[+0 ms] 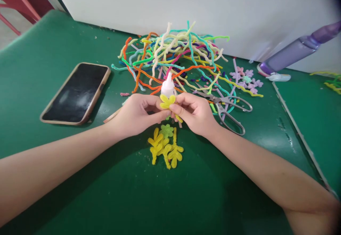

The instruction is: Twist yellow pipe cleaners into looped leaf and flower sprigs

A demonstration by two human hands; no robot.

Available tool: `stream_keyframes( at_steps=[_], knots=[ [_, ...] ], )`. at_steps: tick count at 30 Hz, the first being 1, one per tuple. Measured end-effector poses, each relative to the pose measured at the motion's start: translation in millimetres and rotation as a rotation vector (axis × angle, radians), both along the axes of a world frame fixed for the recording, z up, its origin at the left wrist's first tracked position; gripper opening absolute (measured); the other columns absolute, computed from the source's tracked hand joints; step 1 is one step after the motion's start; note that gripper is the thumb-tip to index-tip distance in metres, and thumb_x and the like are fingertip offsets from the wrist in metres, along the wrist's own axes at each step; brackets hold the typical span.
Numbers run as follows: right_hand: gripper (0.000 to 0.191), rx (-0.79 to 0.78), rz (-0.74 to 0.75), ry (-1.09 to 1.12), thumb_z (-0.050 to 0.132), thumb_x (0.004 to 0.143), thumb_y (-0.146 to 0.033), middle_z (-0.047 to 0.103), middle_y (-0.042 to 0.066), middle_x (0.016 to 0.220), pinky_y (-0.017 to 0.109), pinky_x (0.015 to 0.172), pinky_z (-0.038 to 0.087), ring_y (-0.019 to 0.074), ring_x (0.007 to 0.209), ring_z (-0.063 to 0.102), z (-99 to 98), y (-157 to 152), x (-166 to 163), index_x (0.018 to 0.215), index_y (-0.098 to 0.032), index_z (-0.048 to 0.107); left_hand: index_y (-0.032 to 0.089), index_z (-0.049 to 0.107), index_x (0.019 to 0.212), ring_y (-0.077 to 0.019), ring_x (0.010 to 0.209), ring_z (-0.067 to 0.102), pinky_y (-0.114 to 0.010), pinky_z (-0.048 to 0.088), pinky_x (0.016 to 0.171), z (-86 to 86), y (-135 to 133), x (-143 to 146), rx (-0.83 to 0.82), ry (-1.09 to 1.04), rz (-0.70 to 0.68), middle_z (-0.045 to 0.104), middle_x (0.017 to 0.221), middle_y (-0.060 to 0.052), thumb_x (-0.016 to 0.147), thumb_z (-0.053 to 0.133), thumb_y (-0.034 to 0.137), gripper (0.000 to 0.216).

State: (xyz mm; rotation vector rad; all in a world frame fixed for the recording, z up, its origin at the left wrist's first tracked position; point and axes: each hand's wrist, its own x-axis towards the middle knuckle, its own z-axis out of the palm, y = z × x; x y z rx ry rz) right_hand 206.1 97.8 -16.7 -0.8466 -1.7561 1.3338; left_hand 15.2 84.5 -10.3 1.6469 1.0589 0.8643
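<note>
My left hand and my right hand meet above the green table, both pinching a small yellow pipe-cleaner flower. Just behind the flower stands a small white glue bottle. Below my hands lie several finished yellow pipe-cleaner flowers and a green one. A wooden stick shows under my left hand.
A tangled pile of coloured pipe cleaners lies behind my hands. Metal scissors lie right of my right hand. A phone rests face up at the left. Pastel flowers and a purple bottle lie at the right by the wall.
</note>
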Motion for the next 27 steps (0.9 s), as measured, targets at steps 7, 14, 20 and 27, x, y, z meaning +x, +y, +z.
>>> stream_keyframes(
  at_steps=[7, 14, 20, 27],
  knots=[
    [0.012, 0.139, 0.013, -0.045, 0.064, 0.086, -0.029, 0.061, -0.003, 0.068, 0.02, 0.056, 0.049, 0.0083, 0.06, 0.058, 0.9, -0.1, -1.5, 0.083, -0.017, 0.06, 0.016, 0.068, 0.077, -0.0116, 0.061, 0.062, -0.019, 0.049, 0.055, -2.7, 1.5, -3.4, -0.006, 0.066, -0.03, 0.066, 0.068, 0.001, 0.077, 0.068, 0.024, 0.009],
    [0.008, 0.104, 0.075, -0.036, 0.067, 0.083, -0.023, 0.061, -0.003, 0.069, 0.018, 0.055, 0.047, 0.0066, 0.058, 0.056, 1.6, 0.6, 0.3, 0.086, -0.017, 0.062, 0.015, 0.063, 0.076, -0.0118, 0.063, 0.06, -0.021, 0.051, 0.059, 0.0, -1.2, -2.6, -0.022, 0.061, -0.087, 0.063, 0.07, 0.001, 0.079, 0.064, 0.024, 0.01],
    [0.014, -0.115, 0.067, 0.081, 0.068, 0.082, -0.029, 0.063, -0.003, 0.067, 0.016, 0.044, 0.048, 0.0071, 0.053, 0.058, 1.4, 3.9, 1.2, 0.089, -0.017, 0.064, 0.017, 0.063, 0.091, -0.012, 0.067, 0.062, -0.022, 0.054, 0.062, -1.3, -1.5, -4.1, -0.067, -0.069, -0.106, 0.064, 0.078, 0.0, 0.081, 0.066, 0.025, 0.014],
    [0.015, -0.151, 0.032, 0.132, 0.072, 0.078, -0.022, 0.066, -0.003, 0.073, 0.014, 0.052, 0.052, 0.006, 0.059, 0.062, 1.5, 6.4, 0.2, 0.091, -0.017, 0.065, 0.015, 0.061, 0.082, -0.0091, 0.061, 0.06, -0.02, 0.051, 0.062, 2.2, 1.2, -4.6, -0.109, -0.105, -0.067, 0.062, 0.07, 0.001, 0.085, 0.062, 0.025, 0.011]
  ],
)
